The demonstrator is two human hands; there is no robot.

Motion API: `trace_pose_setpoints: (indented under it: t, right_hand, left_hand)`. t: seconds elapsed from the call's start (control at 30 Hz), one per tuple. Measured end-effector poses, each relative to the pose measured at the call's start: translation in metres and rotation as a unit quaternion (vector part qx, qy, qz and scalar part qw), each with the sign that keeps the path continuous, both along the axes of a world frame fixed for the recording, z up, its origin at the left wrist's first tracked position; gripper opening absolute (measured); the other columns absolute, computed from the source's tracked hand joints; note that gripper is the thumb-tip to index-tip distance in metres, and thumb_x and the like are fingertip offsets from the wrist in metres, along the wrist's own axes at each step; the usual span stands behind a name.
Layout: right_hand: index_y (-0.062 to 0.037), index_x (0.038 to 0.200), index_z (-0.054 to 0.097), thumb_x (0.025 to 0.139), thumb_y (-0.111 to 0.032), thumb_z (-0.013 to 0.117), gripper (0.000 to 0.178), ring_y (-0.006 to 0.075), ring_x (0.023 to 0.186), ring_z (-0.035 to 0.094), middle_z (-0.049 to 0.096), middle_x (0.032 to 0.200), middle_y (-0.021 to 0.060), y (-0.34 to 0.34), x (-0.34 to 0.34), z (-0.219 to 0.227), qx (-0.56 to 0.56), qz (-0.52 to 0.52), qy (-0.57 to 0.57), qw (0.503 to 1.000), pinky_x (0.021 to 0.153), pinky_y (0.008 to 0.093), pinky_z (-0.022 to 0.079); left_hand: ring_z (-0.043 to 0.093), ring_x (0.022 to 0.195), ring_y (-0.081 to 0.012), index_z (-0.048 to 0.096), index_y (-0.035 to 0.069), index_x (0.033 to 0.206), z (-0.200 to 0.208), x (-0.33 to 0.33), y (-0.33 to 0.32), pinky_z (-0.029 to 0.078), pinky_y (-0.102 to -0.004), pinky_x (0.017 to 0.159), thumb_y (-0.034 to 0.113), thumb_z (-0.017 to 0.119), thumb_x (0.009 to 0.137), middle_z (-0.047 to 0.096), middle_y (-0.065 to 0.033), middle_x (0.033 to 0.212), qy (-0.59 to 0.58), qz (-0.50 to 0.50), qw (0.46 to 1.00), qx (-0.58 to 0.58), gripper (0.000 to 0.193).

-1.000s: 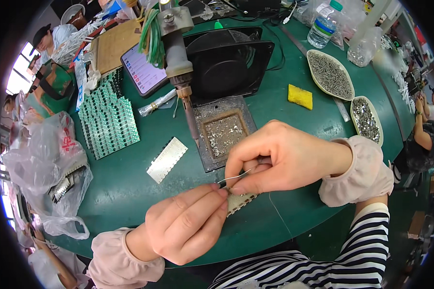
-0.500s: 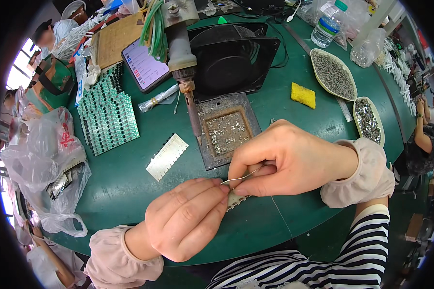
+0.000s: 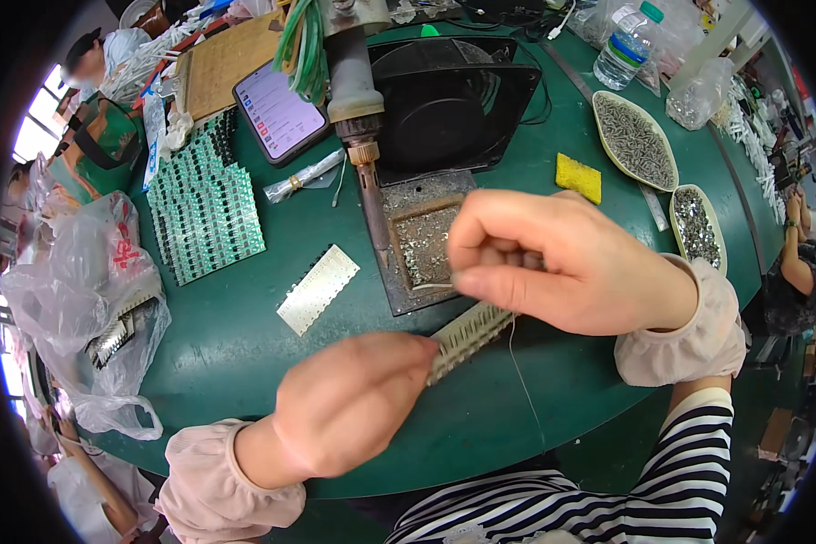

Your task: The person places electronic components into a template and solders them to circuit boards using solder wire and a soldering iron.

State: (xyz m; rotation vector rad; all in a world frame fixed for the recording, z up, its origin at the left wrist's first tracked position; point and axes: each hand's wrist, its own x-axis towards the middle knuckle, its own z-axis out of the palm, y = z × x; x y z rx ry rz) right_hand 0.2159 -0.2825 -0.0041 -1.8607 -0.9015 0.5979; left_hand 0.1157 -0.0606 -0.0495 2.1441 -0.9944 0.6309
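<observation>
Working over a green tabletop (image 3: 231, 331), two bare hands in pale cuffs. Clock read from the strip in hand, twelve pointing away from the wearer.

Strip (image 3: 470, 339): pale, long, notched along its edges, slanting from eight toward two; lies near the tabletop's close edge, its lower end in the left hand (image 3: 354, 403). That hand, at eight o'clock, is closed on it, fingers folded; slightly blurred.

Right hand (image 3: 553, 258), between one and two: thumb and forefinger drawn narrow, pinching a thin silvery wire (image 3: 433, 286) whose free end points to nine. Hand overlaps the strip's far end in view; whether they touch, cannot tell. A fine strand (image 3: 528, 390) trails from beneath it, running between five and six; cannot tell if it joins the wire.

At eleven, a dark metal plate (image 3: 393, 297) with a square recess of silvery flecks; soldering iron (image 3: 368, 181) angled down, tip over its left border. Black fan (image 3: 440, 122) at twelve. Phone (image 3: 279, 113), screen lit, at eleven. At ten, a small pale panel (image 3: 320, 288), and farther out a sheet of green circuit boards (image 3: 208, 222). Plastic bag (image 3: 86, 290) at nine. Yellow sponge (image 3: 578, 178) at one; smaller dish (image 3: 715, 221) of metal bits at two.
</observation>
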Motion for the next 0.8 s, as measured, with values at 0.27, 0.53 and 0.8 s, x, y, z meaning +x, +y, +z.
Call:
trace_pose_setpoints:
  t: [0.27,0.53,0.8]
  right_hand:
    - [-0.0025,0.086,0.060,0.082,-0.001,0.068,0.008,0.0207,0.062,0.057,0.059,0.073,0.0065,0.009,-0.006,-0.012,0.070,-0.030,-0.270,0.960,0.053,0.0305,0.043]
    - [-0.0026,0.085,0.066,0.078,0.004,0.071,0.011,0.0128,0.055,0.053,0.058,0.070,0.0042,0.012,-0.004,-0.014,0.090,-0.074,-0.358,0.927,0.047,0.0254,0.040]
    - [-0.0042,0.086,0.067,0.075,0.004,0.074,0.015,0.0148,0.055,0.053,0.059,0.070,0.0037,0.019,-0.004,-0.019,0.128,-0.080,-0.419,0.896,0.047,0.0270,0.040]
  left_hand:
    - [0.064,0.079,-0.0094,0.068,-0.004,0.091,0.004,0.016,0.006,0.053,-0.0231,0.073,-0.001,0.070,0.088,0.068,-0.0048,0.090,0.491,0.102,0.786,-0.362,0.005]
    - [0.068,0.084,-0.0139,0.064,0.002,0.091,0.002,0.026,0.013,0.060,-0.0315,0.080,0.007,0.065,0.093,0.069,-0.0074,0.095,0.579,0.068,0.668,-0.464,0.006]
    - [0.068,0.083,-0.0133,0.063,0.002,0.090,0.007,0.024,0.017,0.060,-0.0316,0.080,0.008,0.064,0.093,0.070,-0.0073,0.095,0.573,0.054,0.674,-0.464,0.006]
